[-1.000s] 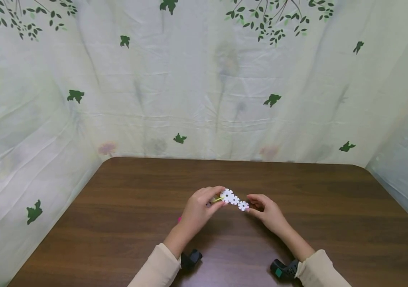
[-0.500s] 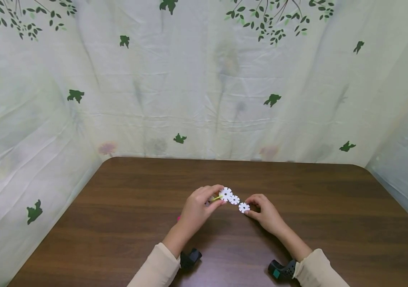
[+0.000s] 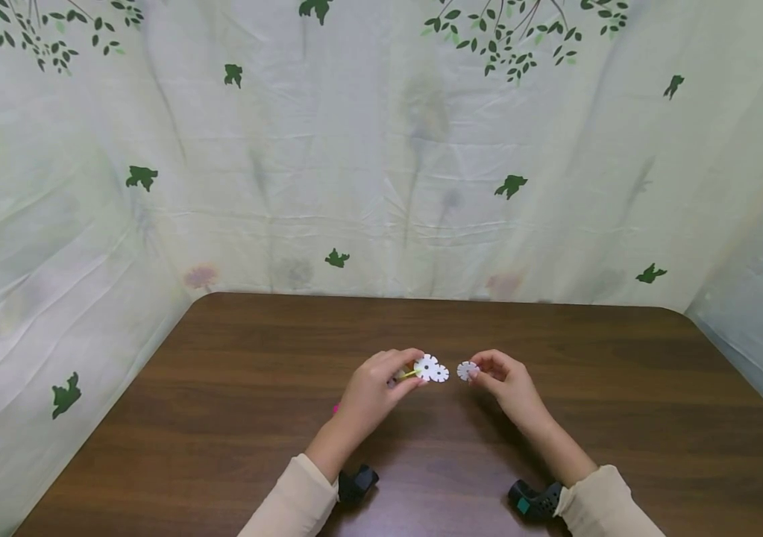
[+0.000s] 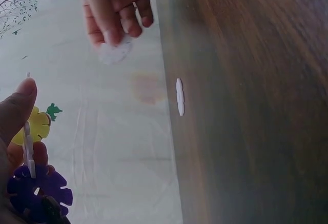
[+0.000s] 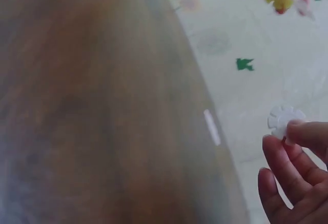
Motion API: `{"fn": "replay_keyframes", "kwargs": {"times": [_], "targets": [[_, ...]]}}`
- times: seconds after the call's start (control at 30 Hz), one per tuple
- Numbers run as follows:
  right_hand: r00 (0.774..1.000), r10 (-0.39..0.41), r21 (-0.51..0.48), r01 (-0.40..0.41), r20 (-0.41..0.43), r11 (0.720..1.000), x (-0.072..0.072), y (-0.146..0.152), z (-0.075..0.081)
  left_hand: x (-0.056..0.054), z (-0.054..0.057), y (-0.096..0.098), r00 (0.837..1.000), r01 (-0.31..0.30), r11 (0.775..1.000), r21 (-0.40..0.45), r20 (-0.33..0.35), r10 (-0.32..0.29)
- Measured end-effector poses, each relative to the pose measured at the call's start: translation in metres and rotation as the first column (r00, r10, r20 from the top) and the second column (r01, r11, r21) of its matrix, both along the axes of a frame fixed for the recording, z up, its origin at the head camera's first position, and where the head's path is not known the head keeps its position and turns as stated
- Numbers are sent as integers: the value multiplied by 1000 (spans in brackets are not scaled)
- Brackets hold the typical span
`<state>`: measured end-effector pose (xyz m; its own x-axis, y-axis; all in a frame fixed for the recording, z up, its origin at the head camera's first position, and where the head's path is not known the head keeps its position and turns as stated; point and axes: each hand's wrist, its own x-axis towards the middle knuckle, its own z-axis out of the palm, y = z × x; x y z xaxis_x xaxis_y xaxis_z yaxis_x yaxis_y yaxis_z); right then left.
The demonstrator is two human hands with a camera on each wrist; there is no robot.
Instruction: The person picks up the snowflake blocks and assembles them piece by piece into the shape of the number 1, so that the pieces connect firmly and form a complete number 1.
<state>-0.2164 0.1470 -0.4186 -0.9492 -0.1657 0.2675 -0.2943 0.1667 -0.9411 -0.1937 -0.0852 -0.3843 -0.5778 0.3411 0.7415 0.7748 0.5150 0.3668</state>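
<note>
My left hand [image 3: 371,391] pinches a cluster of notched flower-shaped plastic discs. Two overlapping white discs [image 3: 426,367] stick out past its fingertips in the head view. A yellow disc [image 4: 40,126] and a purple disc [image 4: 38,196] show in the left wrist view, the yellow one partly behind the fingers. In my right hand [image 3: 514,391], a single white disc [image 5: 283,120] is pinched between thumb and index finger, the other fingers loosely bent. That disc is apart from the cluster, a small gap to its right. Both hands are above the brown table [image 3: 274,462].
A pink bit [image 3: 336,409] peeks out beside the left wrist. Each wrist carries a black camera [image 3: 357,483]. A short white strip [image 4: 180,97] shows near the table's edge in both wrist views. Behind the table hangs a pale curtain [image 3: 381,149] with green leaf and bird prints.
The right hand has moved up and slightly right, carrying the white disc away from the end of the cluster, so the gap is wider. The left hand has stayed nearly in place.
</note>
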Motion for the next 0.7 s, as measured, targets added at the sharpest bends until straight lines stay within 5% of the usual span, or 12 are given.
{"fn": "replay_keyframes", "kwargs": {"times": [0.4,0.7], "targets": [[992,96,-86,-103,-78,991,12,-3,27,3,-2,3,998,24,998,-64,52,-21],[980,152,-51,-160,-128,986,23,-10,35,5,-1,5,992,47,995,-88,122,-36]]}}
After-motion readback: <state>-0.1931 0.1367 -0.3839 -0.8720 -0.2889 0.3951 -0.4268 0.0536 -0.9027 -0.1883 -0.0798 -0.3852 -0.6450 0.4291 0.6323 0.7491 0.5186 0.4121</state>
